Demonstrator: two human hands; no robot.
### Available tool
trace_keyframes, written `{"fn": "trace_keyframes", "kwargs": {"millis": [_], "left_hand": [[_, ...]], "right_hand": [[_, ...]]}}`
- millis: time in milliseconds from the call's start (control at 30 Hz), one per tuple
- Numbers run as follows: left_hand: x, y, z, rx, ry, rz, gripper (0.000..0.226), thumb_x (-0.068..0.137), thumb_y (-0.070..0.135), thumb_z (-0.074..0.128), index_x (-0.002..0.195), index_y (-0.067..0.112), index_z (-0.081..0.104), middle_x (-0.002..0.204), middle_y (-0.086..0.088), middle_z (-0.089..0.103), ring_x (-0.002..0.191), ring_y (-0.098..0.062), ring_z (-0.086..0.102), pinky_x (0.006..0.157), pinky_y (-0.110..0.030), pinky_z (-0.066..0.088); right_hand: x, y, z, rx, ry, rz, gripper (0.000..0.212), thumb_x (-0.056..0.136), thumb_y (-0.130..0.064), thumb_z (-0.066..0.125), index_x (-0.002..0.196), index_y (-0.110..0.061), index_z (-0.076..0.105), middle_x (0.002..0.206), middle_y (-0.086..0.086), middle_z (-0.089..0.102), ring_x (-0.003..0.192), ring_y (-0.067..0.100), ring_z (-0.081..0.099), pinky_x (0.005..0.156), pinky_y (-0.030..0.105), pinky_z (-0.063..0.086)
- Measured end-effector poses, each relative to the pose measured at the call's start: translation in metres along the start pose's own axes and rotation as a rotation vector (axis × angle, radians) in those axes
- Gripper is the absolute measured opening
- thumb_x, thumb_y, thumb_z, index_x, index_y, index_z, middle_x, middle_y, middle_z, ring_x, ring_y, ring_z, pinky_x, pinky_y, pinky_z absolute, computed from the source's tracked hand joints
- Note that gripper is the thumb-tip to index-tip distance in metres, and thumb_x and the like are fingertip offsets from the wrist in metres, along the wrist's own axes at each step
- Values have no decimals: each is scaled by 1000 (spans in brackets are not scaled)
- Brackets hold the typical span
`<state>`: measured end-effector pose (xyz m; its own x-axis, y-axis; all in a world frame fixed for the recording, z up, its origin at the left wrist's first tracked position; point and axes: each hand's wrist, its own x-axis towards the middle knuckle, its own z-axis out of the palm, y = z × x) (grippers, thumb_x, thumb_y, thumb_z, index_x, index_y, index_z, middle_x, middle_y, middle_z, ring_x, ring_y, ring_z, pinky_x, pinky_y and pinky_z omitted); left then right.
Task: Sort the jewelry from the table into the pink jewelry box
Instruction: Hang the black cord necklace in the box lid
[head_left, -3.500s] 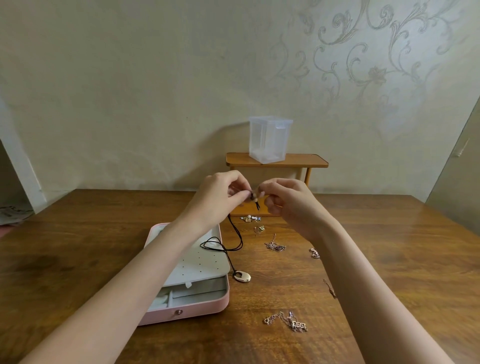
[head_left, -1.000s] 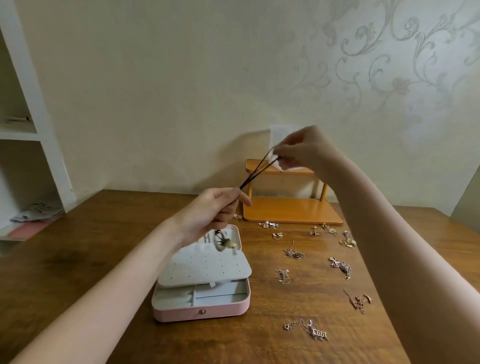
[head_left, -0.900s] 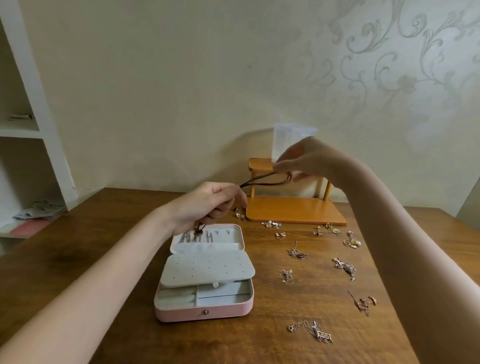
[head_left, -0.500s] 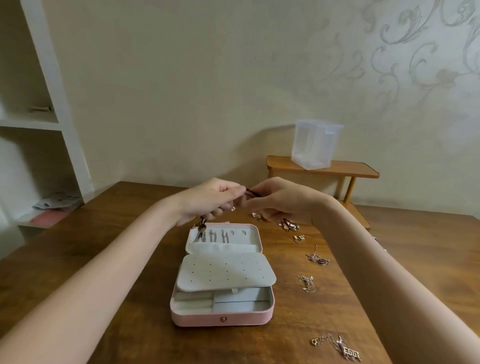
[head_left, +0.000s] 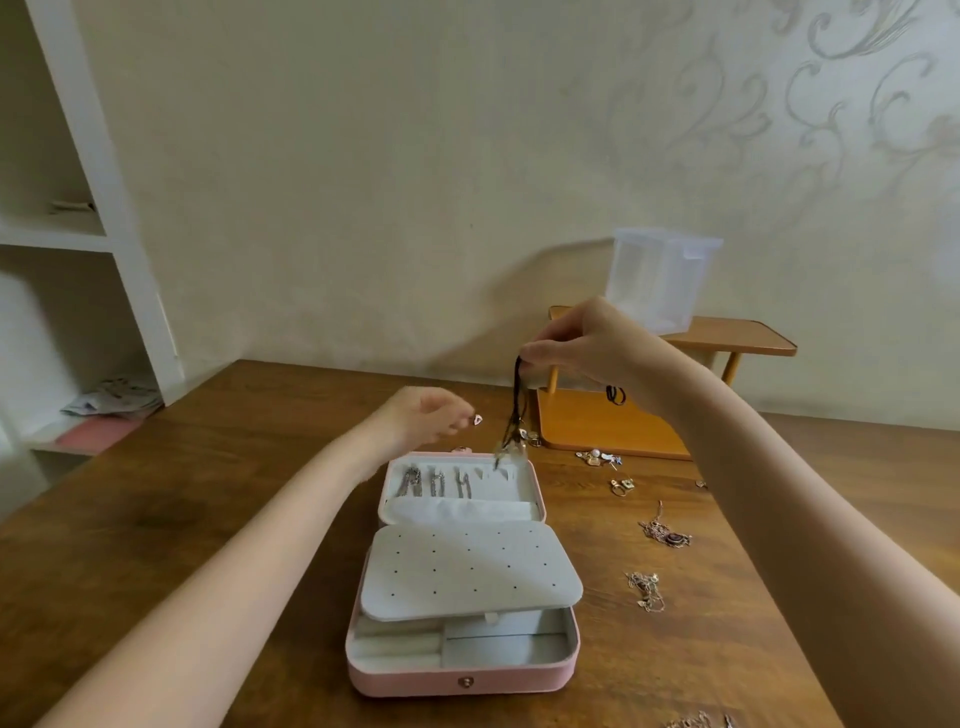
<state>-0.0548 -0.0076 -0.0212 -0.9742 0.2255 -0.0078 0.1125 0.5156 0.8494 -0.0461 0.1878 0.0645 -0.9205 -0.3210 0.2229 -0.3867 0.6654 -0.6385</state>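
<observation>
The right hand (head_left: 587, 348) has a pinching grip on the folded black cord necklace (head_left: 517, 405) at frame centre, limp and light, best held near its bunched top above the pink jewelry box (head_left: 462, 675).

Home room, swirl-patterned wallpaper (head_left: 831, 104), wooden table (head_left: 208, 493), white shelving (head_left: 104, 182) with papers

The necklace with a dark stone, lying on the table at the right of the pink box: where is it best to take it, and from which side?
Probably pinch the dark stone pendant from straight above: it is the one solid part, and it lies flat on the table. The thin chain is bunched beside it and would likely slip or tangle. The right hand is nearer but now holds the black cord necklace.
</observation>
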Motion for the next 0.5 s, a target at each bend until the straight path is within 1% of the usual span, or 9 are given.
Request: {"fn": "trace_keyframes", "kwargs": {"millis": [100,133,167,200,233,267,367,433,500], "left_hand": [[16,-24,-5,447,60,-178,29,95,22,48,123,14,55,124,1,55,118,-17,49,99,-32,38],[19,-34,-6,516,41,-239,26,95,21,48,118,14,57,118,-2,58,111,-19,53,96,-32,41],[21,-43,-5,571,19,-283,17,95,18,46,105,15,60,101,-3,59,93,-18,57,83,-29,44],[22,-49,-3,612,17,-306,15,94,16,44,88,16,57,83,-2,54,72,-15,51,68,-25,41],[25,-54,-1,635,34,-310,22,94,14,42,75,16,52,72,-1,48,60,-14,42,58,-23,35],[26,-57,-1,639,53,-308,25,94,13,40,71,15,51,70,-1,48,59,-14,40,56,-22,32],[27,-57,-2,576,116,-278,25,95,10,40,92,13,65,92,0,61,78,-15,57,63,-22,42],[23,-52,-4,532,161,-241,25,96,10,40,101,12,64,97,2,58,85,-15,57,66,-23,43],[19,-46,-7,503,222,-181,21,97,12,40,105,14,60,101,1,57,83,-12,53,65,-21,41]], "right_hand": [[5,2,-2,-60,13,11,18,88,-27,61,86,-14,72,62,2,52,54,10,37,47,16,29],[6,3,-3,-62,16,14,18,88,-27,61,87,-12,72,60,1,51,53,10,36,46,17,28],[8,5,-4,-55,14,18,19,88,-27,61,87,-11,72,59,1,50,53,10,35,47,18,28],[9,6,-4,-45,11,26,19,88,-26,61,88,-11,72,58,1,49,52,10,34,47,19,27],[10,6,-4,-37,6,31,19,89,-26,61,88,-11,72,56,0,48,51,10,33,46,18,27],[11,6,-4,-34,-2,36,18,88,-26,61,87,-11,72,55,-1,47,50,10,33,45,18,27],[14,6,-1,-32,-14,31,17,88,-27,61,74,-21,69,58,0,48,52,11,34,44,17,28],[15,5,1,-29,-22,14,21,87,-28,62,66,-28,65,61,3,49,55,14,35,45,18,28],[15,1,2,-18,-44,-5,20,87,-29,62,68,-28,66,63,7,49,54,16,34,44,18,27]]}}
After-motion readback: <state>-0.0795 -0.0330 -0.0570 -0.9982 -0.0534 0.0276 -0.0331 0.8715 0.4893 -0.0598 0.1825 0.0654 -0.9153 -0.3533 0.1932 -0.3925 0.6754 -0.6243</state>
